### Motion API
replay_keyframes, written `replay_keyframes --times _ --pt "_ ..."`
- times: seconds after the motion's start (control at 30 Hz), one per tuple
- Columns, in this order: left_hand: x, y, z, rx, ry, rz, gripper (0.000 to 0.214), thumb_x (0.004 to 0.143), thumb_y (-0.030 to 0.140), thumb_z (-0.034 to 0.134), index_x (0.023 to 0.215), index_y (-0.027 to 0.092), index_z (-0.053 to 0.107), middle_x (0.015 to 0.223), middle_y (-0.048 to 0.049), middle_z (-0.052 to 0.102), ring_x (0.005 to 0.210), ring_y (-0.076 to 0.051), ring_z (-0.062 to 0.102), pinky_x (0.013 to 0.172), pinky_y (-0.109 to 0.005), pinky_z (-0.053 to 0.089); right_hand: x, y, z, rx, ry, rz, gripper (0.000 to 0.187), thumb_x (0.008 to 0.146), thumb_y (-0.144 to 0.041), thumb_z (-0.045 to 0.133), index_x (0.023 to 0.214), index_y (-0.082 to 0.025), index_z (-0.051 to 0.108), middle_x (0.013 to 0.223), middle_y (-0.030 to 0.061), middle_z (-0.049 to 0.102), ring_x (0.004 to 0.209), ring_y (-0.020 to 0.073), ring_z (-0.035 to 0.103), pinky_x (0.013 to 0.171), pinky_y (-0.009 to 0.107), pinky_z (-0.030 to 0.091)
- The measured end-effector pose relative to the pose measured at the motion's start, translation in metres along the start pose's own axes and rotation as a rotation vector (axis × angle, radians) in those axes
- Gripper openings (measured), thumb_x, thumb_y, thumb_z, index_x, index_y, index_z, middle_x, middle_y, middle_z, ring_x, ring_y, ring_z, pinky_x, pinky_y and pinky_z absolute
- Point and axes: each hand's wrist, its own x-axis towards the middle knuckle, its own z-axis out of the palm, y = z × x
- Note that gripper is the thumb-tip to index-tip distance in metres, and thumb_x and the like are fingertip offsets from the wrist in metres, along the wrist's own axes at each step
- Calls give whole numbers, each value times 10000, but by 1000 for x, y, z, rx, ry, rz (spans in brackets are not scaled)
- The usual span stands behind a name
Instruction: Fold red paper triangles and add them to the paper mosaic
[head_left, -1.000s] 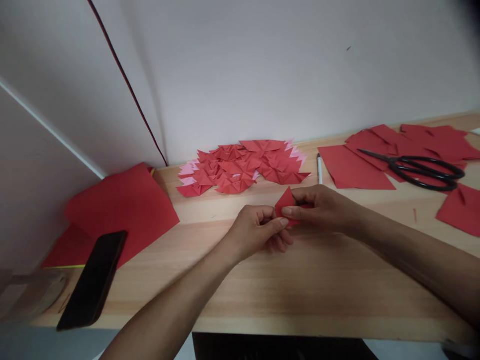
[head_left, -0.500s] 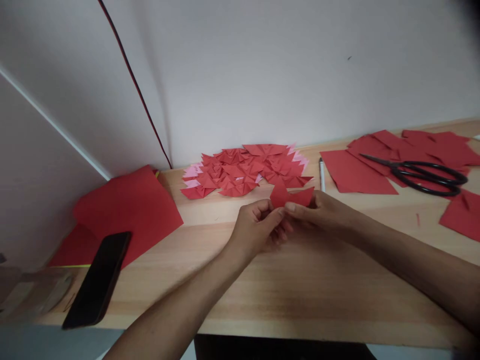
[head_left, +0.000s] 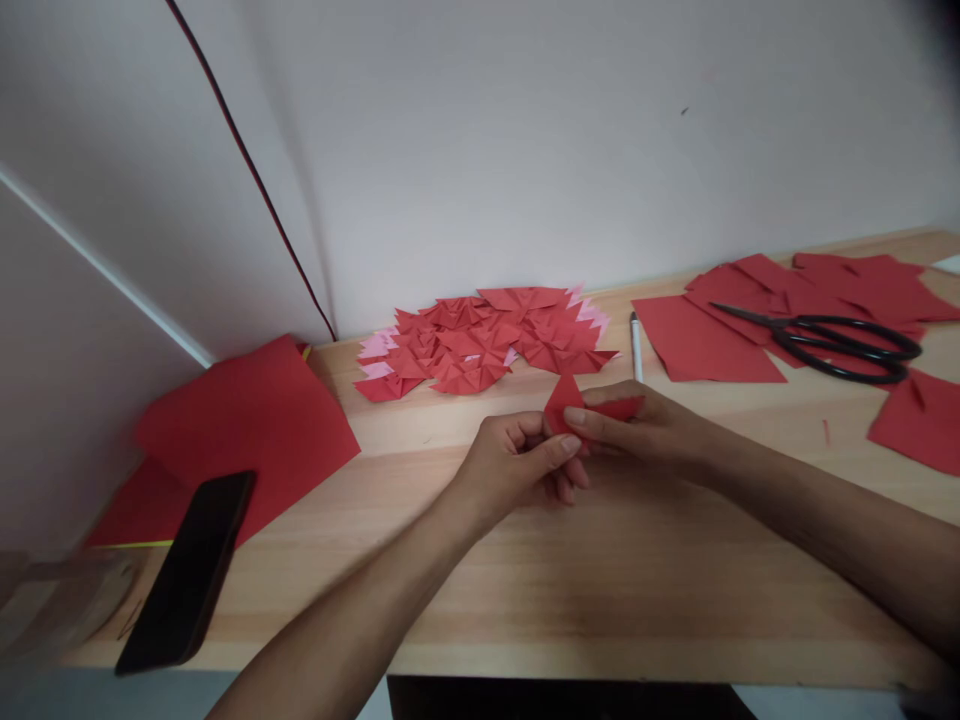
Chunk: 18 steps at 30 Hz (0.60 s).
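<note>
A small piece of folded red paper point(head_left: 564, 397) is pinched between my two hands above the middle of the table. One pointed flap stands up, and another sticks out to the right past my right fingers. My left hand point(head_left: 529, 455) is closed on its lower left part, thumb on top and fingers curled beneath. My right hand point(head_left: 637, 425) grips the right part, its thumb pressed flat over the fold. The lower part of the paper is hidden by my fingers. Just behind lies a pile of folded red and pink paper pieces point(head_left: 480, 345).
Black-handled scissors point(head_left: 840, 345) lie on cut red sheets point(head_left: 712, 340) at the right, beside a white pen point(head_left: 636, 345). At the left, a black phone point(head_left: 187, 570) overlaps large red sheets point(head_left: 262, 430). A wall point(head_left: 487, 150) closes off the table's back.
The folded paper has turned in my hands: its left flap now points up and the right flap lies lower. My right thumb has shifted over the fold. The whole view has moved slightly.
</note>
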Motion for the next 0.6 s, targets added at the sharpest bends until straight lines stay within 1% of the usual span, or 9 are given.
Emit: replay_keyframes --times 0.07,0.13,0.17,0.27,0.33,0.43,0.5,0.57,0.6 --pt "1 -2 1 -1 39 -2 301 763 389 746 778 117 619 621 -17 655 461 -86 570 474 -197 443 2 3 1 -88 79 1 367 947 -459 544 712 -193 639 713 21 683 698 158 635 665 295 475" --pt "1 -4 2 6 52 0 308 749 395 750 760 121 609 613 -16 653 453 -87 565 462 -197 432 2 3 2 -97 116 11 341 931 -458 571 721 -197 637 702 17 685 702 165 646 661 294 477" --pt "1 -4 2 14 45 1 306 752 395 746 763 120 612 611 -18 654 453 -88 565 461 -198 429 3 2 3 -70 100 21 347 934 -460 565 721 -196 636 681 18 685 693 169 652 659 296 480" --pt "-1 -4 3 27 1 4 283 779 379 728 777 112 632 632 -32 672 465 -89 577 474 -200 429 2 -1 6 63 -10 46 405 965 -476 504 711 -188 634 661 37 696 697 184 672 672 311 493" --pt "-2 -3 3 12 -10 2 272 794 370 716 779 109 642 650 -40 684 467 -85 577 477 -197 428 1 -3 7 104 -22 56 438 969 -503 480 683 -196 606 637 27 676 655 168 646 638 300 475" --pt "-3 -2 4 -26 17 -2 281 793 373 717 740 108 641 645 -41 682 457 -80 567 471 -193 429 2 0 6 44 97 90 498 961 -562 450 623 -208 542 533 -23 552 506 115 494 530 273 378" --pt "-3 -3 5 -47 51 -6 291 778 374 728 716 106 632 632 -42 677 446 -82 561 464 -196 433 3 4 4 -2 191 136 556 968 -601 384 601 -208 525 496 -38 464 461 102 394 487 276 308" --pt "-2 -4 6 -59 92 -7 293 762 371 738 712 105 627 621 -43 672 439 -87 560 459 -201 439 4 7 2 -16 239 173 580 965 -629 344 613 -205 528 503 -39 435 460 104 359 470 282 268" --pt "-1 -4 6 -60 110 -4 293 757 371 741 715 104 627 620 -44 672 437 -90 562 456 -203 440 4 8 1 -20 244 174 563 950 -639 372 631 -204 535 522 -37 442 471 105 364 471 281 268"
